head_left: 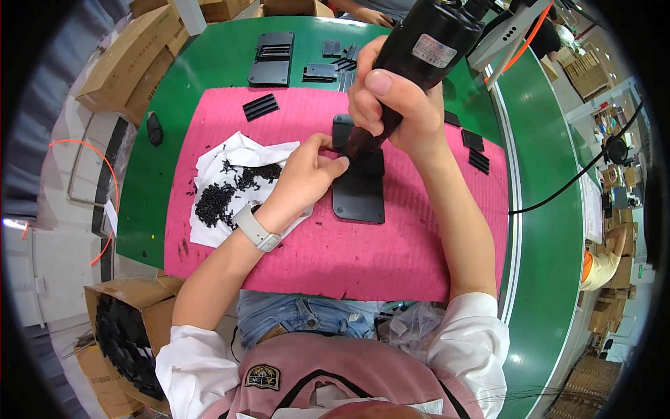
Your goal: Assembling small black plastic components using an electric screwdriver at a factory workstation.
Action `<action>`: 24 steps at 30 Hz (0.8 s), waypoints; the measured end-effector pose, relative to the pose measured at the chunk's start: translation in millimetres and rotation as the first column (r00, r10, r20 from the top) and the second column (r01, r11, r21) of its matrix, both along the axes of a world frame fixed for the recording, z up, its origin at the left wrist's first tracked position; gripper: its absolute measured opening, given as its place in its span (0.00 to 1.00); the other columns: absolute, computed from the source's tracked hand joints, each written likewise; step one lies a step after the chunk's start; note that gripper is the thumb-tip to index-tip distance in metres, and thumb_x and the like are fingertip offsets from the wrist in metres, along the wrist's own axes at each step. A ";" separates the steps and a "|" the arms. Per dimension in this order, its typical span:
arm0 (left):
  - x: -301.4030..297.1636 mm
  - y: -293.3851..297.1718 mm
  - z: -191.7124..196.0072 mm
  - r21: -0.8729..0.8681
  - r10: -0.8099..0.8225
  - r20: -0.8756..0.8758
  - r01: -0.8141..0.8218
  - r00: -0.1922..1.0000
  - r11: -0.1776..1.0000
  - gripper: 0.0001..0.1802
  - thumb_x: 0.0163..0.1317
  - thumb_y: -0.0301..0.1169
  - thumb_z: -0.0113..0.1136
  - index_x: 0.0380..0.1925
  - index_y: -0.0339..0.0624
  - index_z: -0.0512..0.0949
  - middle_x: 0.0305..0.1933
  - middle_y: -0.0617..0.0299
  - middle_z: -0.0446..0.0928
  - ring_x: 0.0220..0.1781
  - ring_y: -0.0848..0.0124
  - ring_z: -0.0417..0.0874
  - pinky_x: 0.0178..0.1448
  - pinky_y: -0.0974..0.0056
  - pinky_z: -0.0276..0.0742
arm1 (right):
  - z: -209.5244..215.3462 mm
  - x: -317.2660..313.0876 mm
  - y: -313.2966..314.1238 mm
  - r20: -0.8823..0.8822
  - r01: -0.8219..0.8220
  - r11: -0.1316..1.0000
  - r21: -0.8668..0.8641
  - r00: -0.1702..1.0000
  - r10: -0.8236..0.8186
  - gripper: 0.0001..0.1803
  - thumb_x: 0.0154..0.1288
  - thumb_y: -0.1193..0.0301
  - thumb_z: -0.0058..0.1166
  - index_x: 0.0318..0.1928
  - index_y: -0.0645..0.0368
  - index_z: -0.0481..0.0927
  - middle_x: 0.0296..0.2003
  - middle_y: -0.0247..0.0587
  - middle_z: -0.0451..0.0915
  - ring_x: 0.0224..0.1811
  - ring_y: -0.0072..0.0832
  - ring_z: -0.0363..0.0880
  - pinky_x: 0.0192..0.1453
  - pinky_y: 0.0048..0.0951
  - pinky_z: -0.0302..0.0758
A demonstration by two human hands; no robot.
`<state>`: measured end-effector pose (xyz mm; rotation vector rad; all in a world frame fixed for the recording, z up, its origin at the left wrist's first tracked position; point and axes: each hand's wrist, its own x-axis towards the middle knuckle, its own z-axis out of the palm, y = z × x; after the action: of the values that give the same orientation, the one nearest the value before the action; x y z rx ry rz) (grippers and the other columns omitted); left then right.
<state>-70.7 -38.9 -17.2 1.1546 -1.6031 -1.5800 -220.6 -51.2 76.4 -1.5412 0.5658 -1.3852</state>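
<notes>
My right hand (412,115) is wrapped round a black electric screwdriver (429,42), which slants down over a black plastic housing (359,198). The screwdriver's tip meets the upper middle of the housing, though the exact contact spot is hard to see. At the housing's left edge, my left hand (305,176) grips with curled fingers, its thumb lying close to the tip. The housing lies flat on a pink foam mat (391,262). Beside my left wrist, a heap of small black screws (215,204) rests on a crumpled white cloth (209,167).
A ribbed black piece (260,107) lies on the mat's far left. Another black housing (271,59) and several small parts (321,71) sit on the green table (202,63) beyond. Dark pieces (473,140) lie at right, near a black cable (551,203). A carton (153,300) stands lower left.
</notes>
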 end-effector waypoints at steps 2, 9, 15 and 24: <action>-0.2 -0.3 -0.1 0.002 -0.003 0.005 0.003 1.000 1.000 0.16 0.59 0.26 0.55 0.48 0.35 0.69 0.23 0.69 0.70 0.23 0.84 0.66 0.25 0.75 0.57 | -0.9 0.8 -0.4 0.004 -0.002 1.000 -0.010 1.000 0.003 0.10 0.57 0.70 0.49 0.33 0.65 0.67 0.13 0.36 0.65 0.09 0.21 0.60 0.15 0.23 0.60; 2.3 -2.6 -10.1 -0.054 0.021 -0.025 -0.022 0.999 0.998 0.17 0.55 0.29 0.59 0.42 0.31 0.71 0.23 0.58 0.77 0.27 0.72 0.77 0.35 0.67 0.71 | 1.5 7.3 7.1 -0.081 -0.006 1.000 -0.021 0.997 0.004 0.11 0.55 0.70 0.52 0.31 0.64 0.67 0.12 0.36 0.66 0.10 0.20 0.62 0.16 0.23 0.62; -3.5 -3.9 -18.9 -0.089 0.033 -0.045 -0.037 0.998 0.995 0.15 0.55 0.29 0.59 0.40 0.32 0.71 0.24 0.58 0.77 0.28 0.72 0.77 0.35 0.67 0.70 | 3.8 7.5 9.6 -0.074 -0.010 1.000 0.011 0.997 0.011 0.16 0.55 0.67 0.53 0.38 0.68 0.68 0.13 0.36 0.67 0.10 0.19 0.61 0.16 0.22 0.61; 0.6 1.0 -13.1 -0.273 0.112 0.135 -0.072 0.984 0.959 0.20 0.47 0.35 0.58 0.36 0.30 0.74 0.29 0.45 0.77 0.34 0.54 0.80 0.38 0.56 0.73 | -12.2 12.1 18.3 0.018 -0.054 0.996 0.074 0.998 0.053 0.12 0.61 0.67 0.53 0.39 0.59 0.66 0.14 0.29 0.60 0.12 0.18 0.57 0.17 0.22 0.55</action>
<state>-70.1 -37.9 -30.3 1.2024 -1.7682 -1.1975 -208.6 -32.9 64.1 -1.4743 0.5567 -1.3206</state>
